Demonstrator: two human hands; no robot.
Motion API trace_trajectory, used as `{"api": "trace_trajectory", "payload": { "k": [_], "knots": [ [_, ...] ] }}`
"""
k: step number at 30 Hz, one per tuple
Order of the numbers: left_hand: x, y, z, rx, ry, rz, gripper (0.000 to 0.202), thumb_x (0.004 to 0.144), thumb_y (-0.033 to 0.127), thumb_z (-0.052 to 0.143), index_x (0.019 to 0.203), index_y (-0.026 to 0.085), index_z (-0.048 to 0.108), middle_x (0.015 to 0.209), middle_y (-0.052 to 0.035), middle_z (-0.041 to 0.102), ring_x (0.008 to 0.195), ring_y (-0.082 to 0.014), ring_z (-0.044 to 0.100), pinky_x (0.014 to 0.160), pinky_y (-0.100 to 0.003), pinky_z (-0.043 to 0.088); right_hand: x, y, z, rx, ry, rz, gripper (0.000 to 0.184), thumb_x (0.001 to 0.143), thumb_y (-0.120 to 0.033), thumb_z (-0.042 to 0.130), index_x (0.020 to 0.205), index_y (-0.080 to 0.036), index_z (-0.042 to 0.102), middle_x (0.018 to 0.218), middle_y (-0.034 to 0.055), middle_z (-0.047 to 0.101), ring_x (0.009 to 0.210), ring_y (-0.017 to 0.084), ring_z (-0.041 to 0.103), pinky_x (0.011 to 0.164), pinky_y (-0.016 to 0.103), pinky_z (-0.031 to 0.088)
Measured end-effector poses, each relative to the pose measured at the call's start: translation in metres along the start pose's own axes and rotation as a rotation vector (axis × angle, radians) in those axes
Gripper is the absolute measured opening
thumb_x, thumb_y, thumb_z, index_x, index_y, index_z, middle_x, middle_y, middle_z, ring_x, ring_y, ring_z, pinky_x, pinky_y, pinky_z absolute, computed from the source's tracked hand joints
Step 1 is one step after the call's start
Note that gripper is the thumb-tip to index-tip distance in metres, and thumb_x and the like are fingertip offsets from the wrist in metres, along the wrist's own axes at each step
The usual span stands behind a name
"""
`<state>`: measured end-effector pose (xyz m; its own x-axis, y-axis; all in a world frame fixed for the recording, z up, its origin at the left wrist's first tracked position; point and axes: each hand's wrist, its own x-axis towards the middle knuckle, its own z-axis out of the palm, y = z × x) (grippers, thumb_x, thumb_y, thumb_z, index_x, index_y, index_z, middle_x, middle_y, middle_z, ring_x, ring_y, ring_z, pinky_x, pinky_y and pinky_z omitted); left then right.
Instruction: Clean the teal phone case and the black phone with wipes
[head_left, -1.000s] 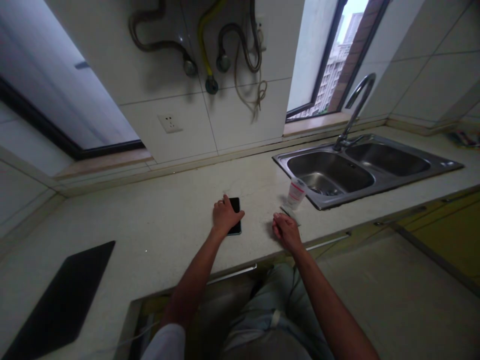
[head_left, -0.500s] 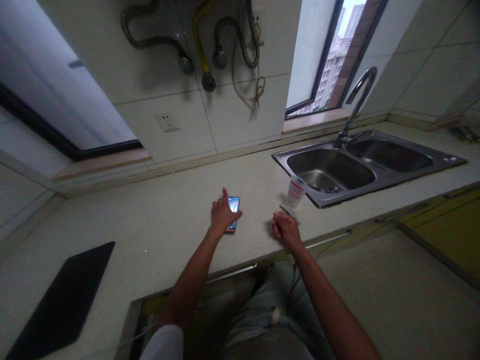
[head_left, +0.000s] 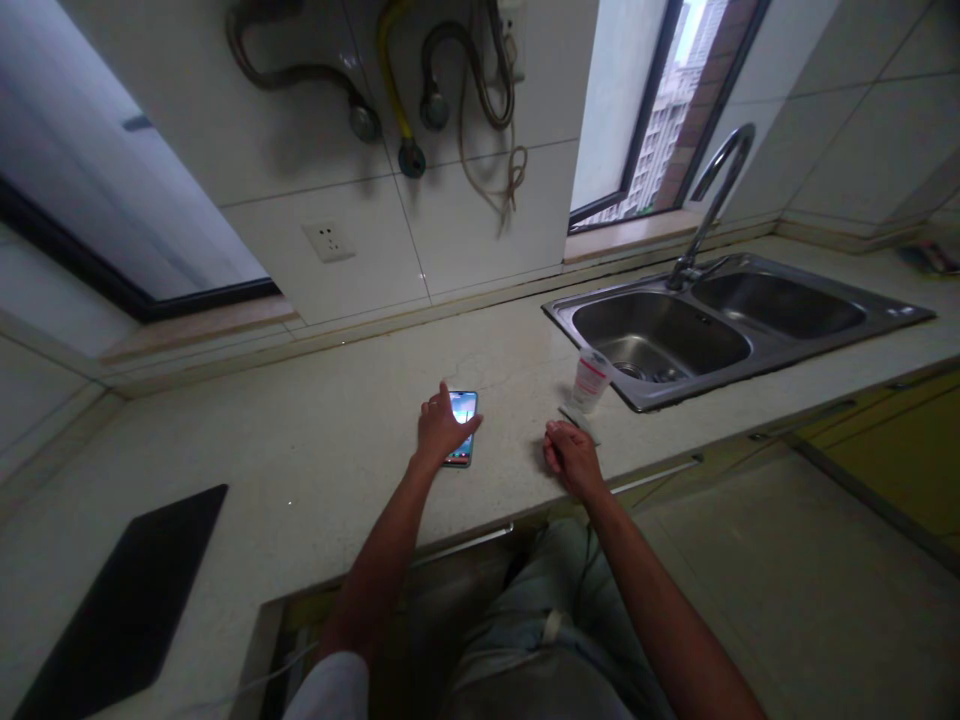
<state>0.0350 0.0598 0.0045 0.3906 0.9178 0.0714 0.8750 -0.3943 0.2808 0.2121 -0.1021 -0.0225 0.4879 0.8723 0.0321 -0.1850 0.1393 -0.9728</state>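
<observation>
A smartphone [head_left: 464,404] with a lit screen lies on the countertop [head_left: 322,410]. Over its left side is my left hand [head_left: 441,428], index finger and thumb spread apart, covering part of the phone. The thumb reaches across the screen; whether it touches the glass I cannot tell. My right hand [head_left: 571,460] rests near the counter's front, fingers curled inward, and anything inside them is hidden. Just beyond it stands a clear plastic cup [head_left: 590,382] with red markings. A small flat dark-edged item [head_left: 579,420] lies between that cup and my right hand, partly covered.
At the right is a double-bowl steel sink [head_left: 757,345] with a curved faucet [head_left: 720,190]. A black flat panel [head_left: 127,600] lies at the left of the counter. Hoses [head_left: 480,75] and a wall socket [head_left: 328,242] are on the tiled wall behind. Drawer handles run along the front edge.
The view has shifted slightly. Both hands keep nearly the same poses, my left by the phone and my right near the cup.
</observation>
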Motion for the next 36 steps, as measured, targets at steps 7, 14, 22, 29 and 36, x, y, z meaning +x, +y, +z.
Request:
{"api": "trace_trajectory", "payload": {
  "k": [7,14,22,29,36],
  "knots": [
    [-0.001,-0.001,0.000,0.008,0.000,0.004,0.104,0.079,0.057,0.066,0.157,0.010,0.017,0.144,-0.0225,0.050,0.130,-0.0348,0.046,0.105,-0.042,0.037,0.001,-0.001,0.000,-0.007,0.007,0.010,0.049,0.082,-0.066,0.063,0.063,-0.022,0.053,0.043,-0.0067,0.046,0.034,0.008,0.034,0.036,0.022,0.027],
    [-0.003,0.007,-0.005,0.029,-0.003,0.028,0.107,0.075,0.044,0.068,0.157,0.006,0.012,0.133,-0.0225,0.057,0.120,-0.0329,0.054,0.105,-0.041,0.036,-0.001,-0.002,0.001,0.007,0.003,0.010,0.049,0.083,-0.065,0.064,0.062,-0.021,0.054,0.042,-0.0067,0.045,0.034,0.007,0.033,0.036,0.022,0.025],
    [-0.004,0.001,-0.010,-0.039,-0.021,-0.024,0.116,0.072,0.043,0.072,0.160,0.011,0.003,0.138,-0.0200,0.055,0.122,-0.0335,0.053,0.101,-0.040,0.041,-0.001,-0.004,0.002,0.006,0.000,-0.009,0.050,0.082,-0.066,0.063,0.062,-0.022,0.054,0.041,-0.0070,0.044,0.034,0.007,0.032,0.036,0.022,0.025],
    [-0.004,0.001,-0.009,-0.033,-0.015,-0.022,0.105,0.075,0.047,0.070,0.157,0.006,0.018,0.140,-0.0226,0.054,0.127,-0.0348,0.050,0.104,-0.040,0.039,0.000,-0.002,0.001,0.033,-0.003,-0.015,0.048,0.084,-0.063,0.064,0.062,-0.021,0.054,0.042,-0.0068,0.046,0.034,0.007,0.033,0.036,0.021,0.025],
    [-0.007,0.005,-0.014,-0.020,-0.009,-0.006,0.102,0.075,0.041,0.068,0.158,0.010,0.017,0.132,-0.0183,0.061,0.120,-0.0332,0.055,0.101,-0.040,0.042,-0.001,-0.003,0.001,0.042,-0.004,0.002,0.049,0.083,-0.063,0.065,0.062,-0.020,0.054,0.043,-0.0065,0.046,0.034,0.006,0.033,0.035,0.021,0.024]
  ]
}}
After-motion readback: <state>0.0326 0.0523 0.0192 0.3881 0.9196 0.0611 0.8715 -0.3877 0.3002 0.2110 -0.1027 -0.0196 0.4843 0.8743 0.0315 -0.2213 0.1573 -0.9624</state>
